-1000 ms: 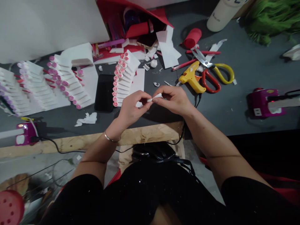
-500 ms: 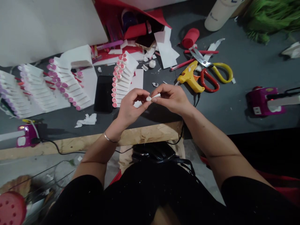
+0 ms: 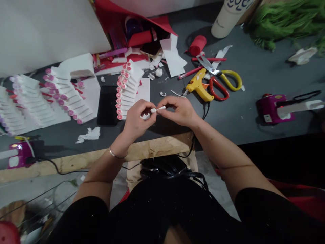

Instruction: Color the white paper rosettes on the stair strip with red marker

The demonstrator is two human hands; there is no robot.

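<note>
My left hand [image 3: 138, 118] pinches one end of a small white rolled paper piece [image 3: 160, 108] between thumb and forefinger. From the other side, my right hand [image 3: 180, 111] has its thumb and fingertips closed on the same piece. The roll looks thicker at the left, with a thin strip sticking out to the right. Just left of my hands lies a fan of white paper sticks with pink flower-like tips [image 3: 125, 89]. A yellow hot glue gun [image 3: 199, 86] rests beyond my right hand, beside scissors [image 3: 218, 76] with one red and one yellow handle.
A black phone [image 3: 108, 106] and more purple-tipped paper sticks [image 3: 61, 91] lie to the left. Paper scraps [image 3: 88, 135], a red roll [image 3: 197, 45], a white bottle [image 3: 227, 20] and green yarn-like strands [image 3: 289, 23] are around. Purple power adapters [image 3: 273, 108] sit at both sides.
The white paper piece has turned between my fingers, its round end now facing left and its thin strip showing. The whole view has shifted slightly.
</note>
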